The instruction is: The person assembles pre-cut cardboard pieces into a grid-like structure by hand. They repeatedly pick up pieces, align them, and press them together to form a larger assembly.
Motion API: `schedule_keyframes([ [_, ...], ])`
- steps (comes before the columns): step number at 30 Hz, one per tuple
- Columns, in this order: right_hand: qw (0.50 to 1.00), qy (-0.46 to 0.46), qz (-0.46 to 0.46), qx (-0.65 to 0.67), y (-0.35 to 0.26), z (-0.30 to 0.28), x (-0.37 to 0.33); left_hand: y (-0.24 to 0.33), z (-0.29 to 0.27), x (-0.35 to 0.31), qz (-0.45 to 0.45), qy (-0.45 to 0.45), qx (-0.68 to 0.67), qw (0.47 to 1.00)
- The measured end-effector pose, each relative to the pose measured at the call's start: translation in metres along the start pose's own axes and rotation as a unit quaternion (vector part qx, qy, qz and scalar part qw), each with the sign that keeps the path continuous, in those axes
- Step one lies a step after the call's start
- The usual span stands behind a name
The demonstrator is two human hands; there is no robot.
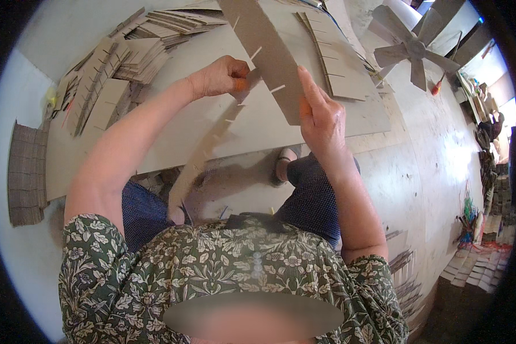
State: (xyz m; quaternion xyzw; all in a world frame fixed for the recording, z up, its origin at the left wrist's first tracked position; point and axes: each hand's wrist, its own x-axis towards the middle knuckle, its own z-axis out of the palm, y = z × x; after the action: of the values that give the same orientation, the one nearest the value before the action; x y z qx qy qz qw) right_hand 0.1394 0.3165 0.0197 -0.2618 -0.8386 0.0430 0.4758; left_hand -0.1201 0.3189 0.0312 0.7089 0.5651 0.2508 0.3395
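Note:
My left hand (221,77) is closed in a pinch on a long, narrow cardboard strip (203,149) with slots along one edge. The strip slants down toward my lap and looks blurred. Something orange covers a fingertip of that hand. My right hand (322,117) grips a wider slotted cardboard panel (269,51) by its right edge, thumb or finger laid along the side. This panel tilts up and away, its slots facing the left hand. The strip's upper end is close to the panel's slotted edge; I cannot tell whether they touch.
Beneath my hands lies a pale tabletop (172,137). Stacks of slotted cardboard (143,57) lie at its far left, and more slotted pieces (332,63) at far right. A bundle of cardboard (26,172) stands at the left edge. A bladed fan (414,49) stands beyond the right side.

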Motion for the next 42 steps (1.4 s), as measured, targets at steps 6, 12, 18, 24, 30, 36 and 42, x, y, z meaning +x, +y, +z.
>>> schedule_keyframes([
  [6,0.996,-0.074,0.049,0.022,-0.006,0.007,0.011,-0.005,0.02,-0.01,0.033,-0.055,-0.057,0.996],
  [12,0.991,-0.12,0.052,0.018,-0.009,0.011,0.015,-0.012,0.025,-0.023,0.043,-0.031,-0.002,0.999],
  [18,0.984,-0.172,0.007,0.039,-0.011,0.031,0.005,-0.004,0.026,-0.043,0.014,-0.018,-0.082,0.996],
  [24,0.979,-0.201,0.029,0.024,-0.022,0.038,-0.005,-0.011,0.02,-0.072,0.09,0.05,-0.06,0.993],
  [30,0.949,-0.294,0.104,-0.041,-0.025,0.028,-0.006,-0.08,-0.066,-0.126,0.004,0.33,0.099,0.939],
  [36,0.964,-0.26,0.062,-0.007,-0.003,0.015,-0.035,-0.168,-0.136,-0.159,-0.244,0.474,0.285,0.796],
  [42,0.93,-0.33,0.153,-0.058,-0.02,0.008,-0.031,-0.207,-0.206,-0.164,-0.333,0.466,0.357,0.738],
])
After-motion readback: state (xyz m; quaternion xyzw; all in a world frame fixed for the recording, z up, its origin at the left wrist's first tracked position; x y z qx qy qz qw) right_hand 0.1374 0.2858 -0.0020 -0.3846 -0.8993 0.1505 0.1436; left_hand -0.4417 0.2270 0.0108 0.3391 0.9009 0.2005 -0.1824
